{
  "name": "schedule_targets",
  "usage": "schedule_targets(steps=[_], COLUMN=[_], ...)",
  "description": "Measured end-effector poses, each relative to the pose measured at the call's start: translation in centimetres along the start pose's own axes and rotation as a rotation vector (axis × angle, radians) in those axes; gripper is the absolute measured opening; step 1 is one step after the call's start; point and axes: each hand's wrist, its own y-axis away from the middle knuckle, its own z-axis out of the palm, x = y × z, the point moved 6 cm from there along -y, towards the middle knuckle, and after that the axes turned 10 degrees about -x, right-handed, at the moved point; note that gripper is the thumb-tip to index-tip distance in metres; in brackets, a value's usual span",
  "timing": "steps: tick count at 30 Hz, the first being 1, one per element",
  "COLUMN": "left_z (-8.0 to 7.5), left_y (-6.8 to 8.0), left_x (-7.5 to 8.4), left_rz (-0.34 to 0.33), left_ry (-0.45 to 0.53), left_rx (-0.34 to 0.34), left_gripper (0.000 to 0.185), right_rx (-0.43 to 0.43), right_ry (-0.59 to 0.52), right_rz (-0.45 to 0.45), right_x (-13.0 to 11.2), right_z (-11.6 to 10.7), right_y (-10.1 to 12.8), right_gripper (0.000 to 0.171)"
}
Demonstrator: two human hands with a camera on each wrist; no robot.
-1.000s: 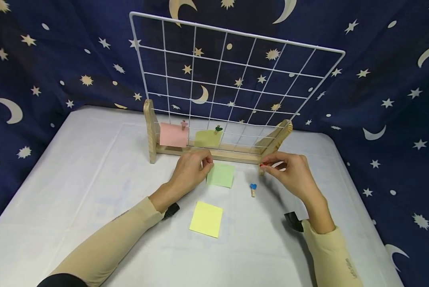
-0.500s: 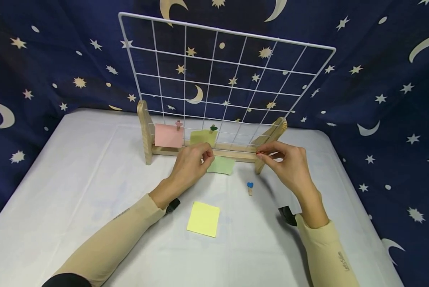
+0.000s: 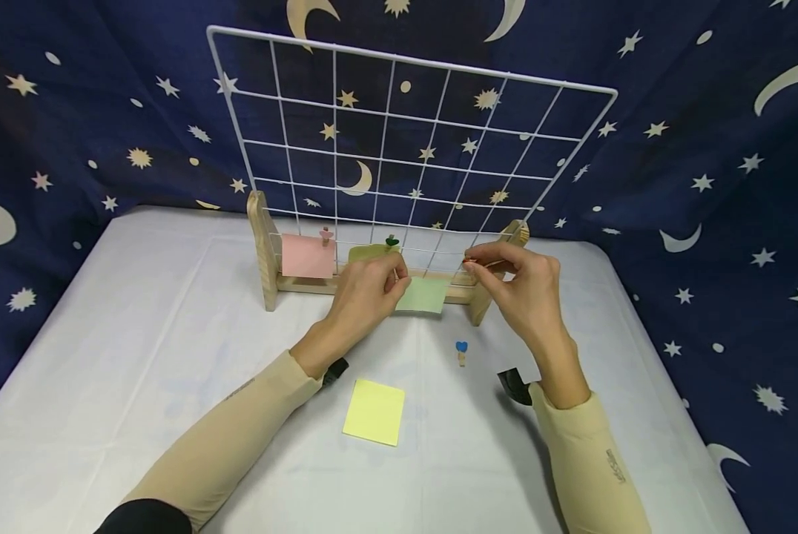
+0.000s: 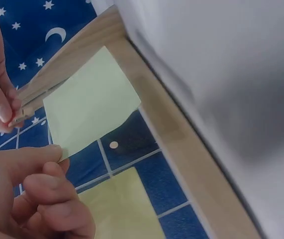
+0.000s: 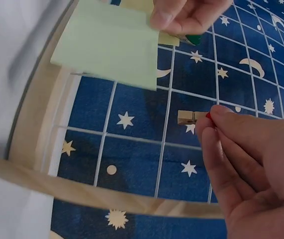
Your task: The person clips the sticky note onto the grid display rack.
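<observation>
My left hand (image 3: 367, 291) pinches a pale green sticky note (image 3: 423, 294) by one corner between thumb and forefinger, held up before the lower part of the white wire grid (image 3: 385, 159). To its right, my right hand (image 3: 520, 285) pinches a small wooden clothespin (image 5: 187, 117) by its red end; the peg's bare wooden end points toward the grid in the right wrist view. On the grid hang a pink note (image 3: 308, 256) under a pink clothespin (image 3: 326, 235) and an olive-green note (image 3: 365, 252) under a clothespin with a green heart (image 3: 391, 241). My left hand partly hides the olive-green note.
The grid stands in a wooden base (image 3: 263, 252) on a white-covered table (image 3: 192, 415). A yellow note pad (image 3: 374, 412) and a blue-heart clothespin (image 3: 462, 352) lie in front of it. Behind hangs a dark blue curtain (image 3: 172, 126) with stars and moons.
My left hand has raised the pale green note from the table up to the grid's lower part. My right hand has moved up and left with the clothespin, closer to the note.
</observation>
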Motion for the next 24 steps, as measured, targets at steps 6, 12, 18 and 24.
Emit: schedule_targets(steps=[6,12,18,24], left_z=[-0.4,-0.6,-0.2,-0.1], left_y=[-0.9,-1.4,-1.8,-2.1], left_x=[0.7,1.0,1.3,1.5], left_rz=[0.015,0.014,0.030,0.030], left_ry=[-0.051,-0.103,-0.141,-0.124], left_rx=[0.042,0.069,0.094,0.111], left_gripper=[0.007,0.007,0.007,0.008], right_rx=[0.022,0.028,0.048,0.054], right_ry=[-0.006,0.020,0.032,0.030], right_rz=[0.002,0.004,-0.009,-0.010], right_x=[-0.6,-0.7,-0.5,-0.4], right_z=[0.4,1.1,1.2,1.6], right_y=[-0.9,-1.7,-2.0,-2.2], right_gripper=[0.013,0.013,0.013,0.012])
